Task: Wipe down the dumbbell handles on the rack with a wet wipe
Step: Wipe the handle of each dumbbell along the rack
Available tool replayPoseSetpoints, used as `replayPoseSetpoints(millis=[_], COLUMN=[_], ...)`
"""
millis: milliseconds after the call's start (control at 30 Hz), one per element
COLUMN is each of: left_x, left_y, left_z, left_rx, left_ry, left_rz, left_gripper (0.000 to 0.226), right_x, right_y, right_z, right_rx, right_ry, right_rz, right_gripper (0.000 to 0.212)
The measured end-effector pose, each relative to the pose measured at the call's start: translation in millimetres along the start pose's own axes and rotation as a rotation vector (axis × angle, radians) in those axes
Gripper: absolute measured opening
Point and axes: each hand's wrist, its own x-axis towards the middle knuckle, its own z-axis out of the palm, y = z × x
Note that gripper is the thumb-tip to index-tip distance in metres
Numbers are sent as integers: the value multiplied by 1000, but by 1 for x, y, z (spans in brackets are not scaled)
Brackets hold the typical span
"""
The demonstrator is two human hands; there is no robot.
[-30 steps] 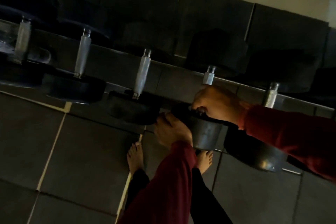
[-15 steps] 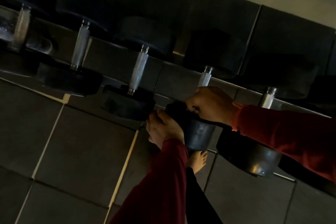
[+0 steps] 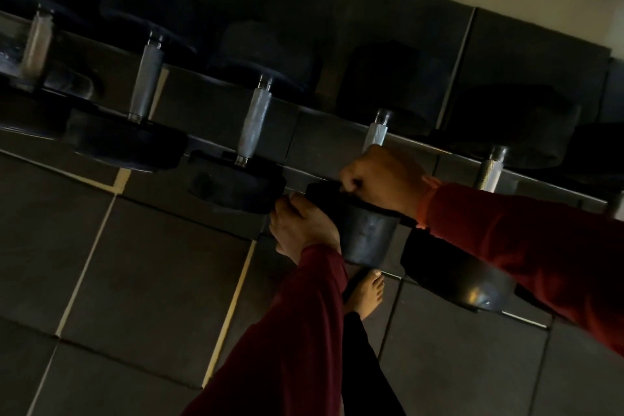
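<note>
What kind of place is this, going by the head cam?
Most likely a gym or home weights corner, dimly lit. A rack holds a row of dumbbells with knurled metal handles, over a dark tiled floor. The right hand is curled at one handle's base.

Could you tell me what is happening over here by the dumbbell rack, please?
A person in red sleeves is working along a rack of dumbbells. The right hand is curled round the lower part of one dumbbell's metal handle, while the left hand holds that dumbbell's dark front weight. No wipe can be made out in the dim light. The other handles, such as the neighbouring handle, are untouched.
</note>
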Motion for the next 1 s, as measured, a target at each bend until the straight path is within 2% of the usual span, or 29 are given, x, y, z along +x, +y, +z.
replayPoseSetpoints(millis=[100,167,200,233,267,367,467,633,733,833,900,1000], left_x=[1,1,1,1,1,1,2,2,3,4,5,5], left_y=[-1,-1,0,0,0,1,1,0,-3,-4,-4,-4], left_z=[1,0,0,0,0,-1,-1,-1,1,2,1,2], left_rx=[12,15,12,5,0,16,20,3,4,7,15,14], left_ry=[-7,-9,-11,-13,-14,-18,-21,-6,-7,-15,-13,-12], left_rz=[6,2,-1,1,3,11,1,32,55,53,59,58], left_gripper=[36,37,38,38,38,37,37,37,48,43,43,46], right_x=[-16,-23,-28,-31,-34,-37,-31,-15,-14,-26,-36,-45], right_y=[18,31,35,37,34,20,11,13,12,7,-1,-9], right_z=[3,13,19,26,30,38,42,48,46,38,32,30], right_rx=[-122,-182,-95,79,283,743,846,842,819,756,714,529], right_ry=[-94,-38,22,81,135,220,237,209,196,262,314,437], right_rz=[-41,-106,-80,-7,115,585,807,955,977,912,773,457], right_gripper=[9,21,18,14,19,31,25,18,16,18,16,12])
